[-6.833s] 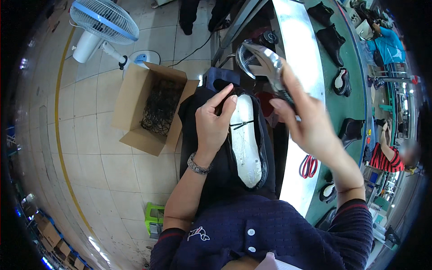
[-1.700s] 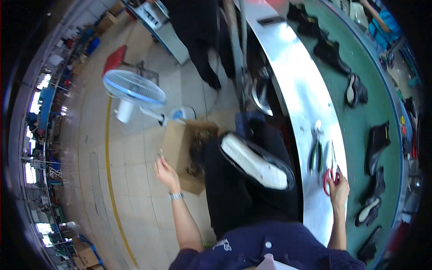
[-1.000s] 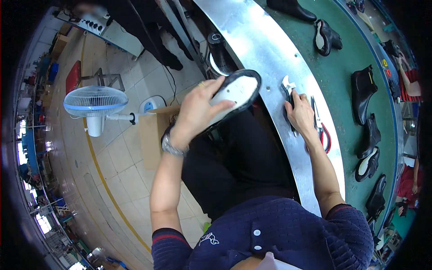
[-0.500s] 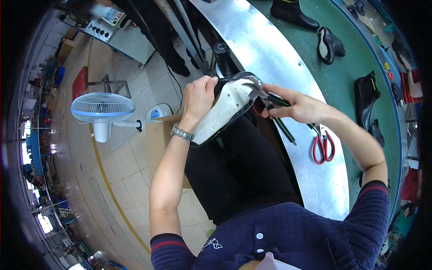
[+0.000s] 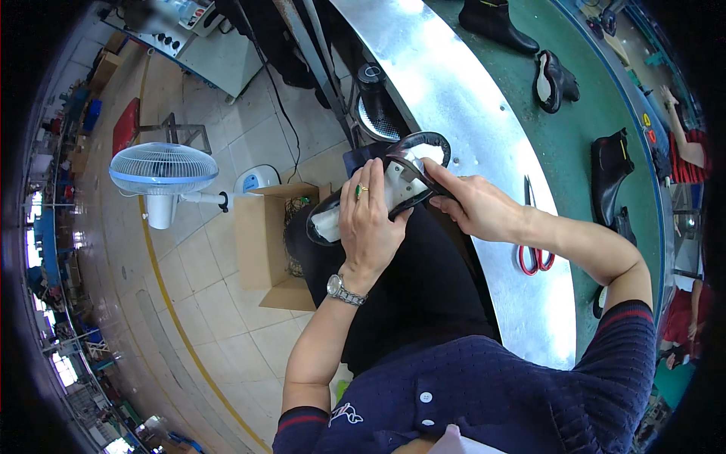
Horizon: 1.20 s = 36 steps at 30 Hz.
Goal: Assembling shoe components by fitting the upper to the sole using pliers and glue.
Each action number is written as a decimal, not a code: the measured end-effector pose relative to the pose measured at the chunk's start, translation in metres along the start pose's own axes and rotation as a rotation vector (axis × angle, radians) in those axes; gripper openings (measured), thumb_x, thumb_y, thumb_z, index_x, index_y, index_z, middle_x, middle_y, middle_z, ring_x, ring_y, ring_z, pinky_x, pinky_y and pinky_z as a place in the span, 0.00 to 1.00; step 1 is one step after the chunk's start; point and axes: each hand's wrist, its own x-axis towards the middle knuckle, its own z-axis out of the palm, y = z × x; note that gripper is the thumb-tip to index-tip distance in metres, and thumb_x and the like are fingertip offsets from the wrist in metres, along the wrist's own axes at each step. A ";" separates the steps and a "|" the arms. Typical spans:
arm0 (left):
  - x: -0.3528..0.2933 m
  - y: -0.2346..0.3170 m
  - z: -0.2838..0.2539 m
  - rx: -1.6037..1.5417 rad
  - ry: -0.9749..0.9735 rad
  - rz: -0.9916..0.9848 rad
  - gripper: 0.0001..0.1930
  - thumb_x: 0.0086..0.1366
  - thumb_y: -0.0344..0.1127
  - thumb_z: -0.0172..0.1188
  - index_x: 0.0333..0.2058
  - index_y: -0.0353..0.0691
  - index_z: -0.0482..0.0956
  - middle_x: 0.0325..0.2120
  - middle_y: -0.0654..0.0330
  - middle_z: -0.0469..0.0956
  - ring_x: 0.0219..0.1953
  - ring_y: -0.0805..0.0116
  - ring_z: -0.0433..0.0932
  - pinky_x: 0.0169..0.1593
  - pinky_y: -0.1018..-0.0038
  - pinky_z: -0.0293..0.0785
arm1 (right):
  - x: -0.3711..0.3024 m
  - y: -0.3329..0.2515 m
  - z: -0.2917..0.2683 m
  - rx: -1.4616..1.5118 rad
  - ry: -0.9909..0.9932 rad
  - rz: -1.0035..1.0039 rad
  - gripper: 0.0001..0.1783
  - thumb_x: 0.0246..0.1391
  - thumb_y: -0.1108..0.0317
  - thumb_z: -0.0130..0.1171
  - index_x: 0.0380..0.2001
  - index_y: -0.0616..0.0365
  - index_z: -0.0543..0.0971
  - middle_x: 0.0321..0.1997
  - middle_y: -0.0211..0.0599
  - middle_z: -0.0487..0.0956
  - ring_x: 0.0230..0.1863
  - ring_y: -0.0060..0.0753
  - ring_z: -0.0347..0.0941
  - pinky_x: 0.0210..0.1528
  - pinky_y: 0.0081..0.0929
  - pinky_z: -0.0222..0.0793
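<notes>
A black boot, sole side up with its white insole board showing, lies over my lap near the bench edge. My left hand is closed over the middle of it, fingers laid across the white sole and thumb along its edge. In my right hand is a pair of dark-handled pincers, fingers wrapped round it. The tool lies across the boot between my hands; its jaws are hard to make out. Beside my right wrist, red-handled scissors lie on the metal bench.
The shiny metal bench curves along my right, beside a green conveyor belt carrying several black boots. An open cardboard box stands left of my legs. Further left are a fan and a red stool.
My left hand has moved from the boot's far edge onto the middle of its sole. The pincers, earlier at the boot's far end, now lie across it. The boot has turned and shifted.
</notes>
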 end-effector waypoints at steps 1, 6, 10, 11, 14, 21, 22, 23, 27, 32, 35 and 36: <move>-0.001 -0.001 0.000 0.016 0.022 0.020 0.43 0.41 0.32 0.76 0.58 0.30 0.66 0.52 0.48 0.74 0.56 0.51 0.71 0.60 0.60 0.65 | 0.000 0.001 0.002 -0.021 0.029 -0.025 0.32 0.60 0.71 0.53 0.66 0.59 0.56 0.27 0.55 0.79 0.27 0.58 0.77 0.32 0.47 0.70; -0.009 -0.012 0.006 0.157 0.050 0.172 0.39 0.47 0.36 0.73 0.58 0.28 0.67 0.53 0.44 0.72 0.55 0.48 0.72 0.59 0.58 0.68 | 0.005 -0.017 -0.030 -0.418 -0.022 -0.054 0.32 0.59 0.71 0.54 0.65 0.59 0.58 0.25 0.56 0.78 0.27 0.60 0.77 0.30 0.48 0.70; -0.008 -0.018 0.012 0.297 0.091 0.261 0.36 0.52 0.39 0.68 0.57 0.25 0.68 0.53 0.38 0.70 0.54 0.42 0.71 0.58 0.55 0.69 | 0.022 -0.038 -0.058 -0.430 -0.033 -0.132 0.31 0.59 0.70 0.53 0.65 0.54 0.60 0.22 0.52 0.78 0.26 0.54 0.78 0.30 0.45 0.71; -0.009 -0.017 0.013 0.318 0.099 0.257 0.35 0.52 0.39 0.69 0.56 0.25 0.69 0.54 0.38 0.69 0.54 0.41 0.71 0.58 0.55 0.68 | 0.025 -0.035 -0.057 -0.199 0.179 -0.274 0.30 0.60 0.70 0.53 0.65 0.53 0.60 0.21 0.50 0.78 0.26 0.53 0.79 0.30 0.44 0.71; -0.007 -0.015 0.015 0.318 0.082 0.263 0.36 0.53 0.38 0.68 0.57 0.25 0.67 0.55 0.37 0.68 0.55 0.40 0.70 0.59 0.54 0.67 | 0.035 -0.035 -0.024 -0.119 0.219 0.047 0.32 0.60 0.68 0.54 0.66 0.53 0.59 0.18 0.51 0.76 0.24 0.57 0.77 0.31 0.46 0.70; -0.007 -0.011 0.016 0.341 0.096 0.212 0.33 0.55 0.38 0.66 0.55 0.24 0.69 0.54 0.36 0.69 0.56 0.40 0.70 0.60 0.55 0.66 | 0.038 -0.036 -0.035 0.005 0.300 0.012 0.31 0.60 0.65 0.54 0.66 0.54 0.60 0.19 0.51 0.77 0.25 0.58 0.76 0.33 0.48 0.70; -0.006 -0.009 0.018 0.339 0.081 0.213 0.34 0.55 0.39 0.66 0.56 0.24 0.68 0.55 0.36 0.69 0.56 0.40 0.70 0.61 0.55 0.65 | 0.039 -0.023 -0.026 -0.115 0.218 0.060 0.31 0.60 0.65 0.54 0.65 0.54 0.61 0.18 0.50 0.77 0.24 0.56 0.77 0.33 0.45 0.71; -0.005 -0.012 0.018 0.346 0.066 0.212 0.35 0.55 0.39 0.66 0.57 0.24 0.67 0.55 0.36 0.69 0.56 0.40 0.70 0.61 0.55 0.65 | 0.044 -0.024 -0.023 -0.231 0.134 0.101 0.30 0.61 0.66 0.54 0.65 0.55 0.61 0.18 0.48 0.76 0.23 0.54 0.77 0.32 0.43 0.71; -0.008 -0.015 0.019 0.368 0.080 0.193 0.36 0.55 0.39 0.66 0.58 0.23 0.66 0.57 0.36 0.68 0.57 0.41 0.69 0.62 0.55 0.64 | 0.040 -0.041 -0.045 -0.072 0.071 0.155 0.30 0.61 0.66 0.52 0.65 0.55 0.60 0.22 0.53 0.78 0.26 0.55 0.78 0.33 0.46 0.71; -0.007 -0.010 0.019 0.336 0.058 0.188 0.36 0.56 0.40 0.66 0.59 0.23 0.65 0.58 0.35 0.66 0.57 0.40 0.69 0.63 0.55 0.63 | 0.041 -0.004 -0.019 -0.187 0.196 0.114 0.29 0.60 0.66 0.54 0.64 0.54 0.62 0.21 0.53 0.77 0.24 0.59 0.76 0.33 0.45 0.71; -0.008 -0.011 0.019 0.389 0.053 0.164 0.36 0.56 0.40 0.66 0.59 0.23 0.65 0.58 0.35 0.66 0.58 0.40 0.69 0.63 0.55 0.63 | 0.040 -0.032 -0.042 -0.185 0.087 0.155 0.29 0.60 0.65 0.54 0.64 0.54 0.62 0.22 0.55 0.78 0.26 0.59 0.76 0.33 0.47 0.70; -0.007 -0.009 0.017 0.387 0.063 0.173 0.31 0.60 0.37 0.61 0.58 0.22 0.66 0.57 0.34 0.67 0.57 0.39 0.70 0.63 0.55 0.63 | 0.038 -0.036 -0.037 -0.025 0.185 0.138 0.30 0.61 0.65 0.54 0.64 0.55 0.61 0.21 0.56 0.77 0.26 0.59 0.76 0.33 0.47 0.69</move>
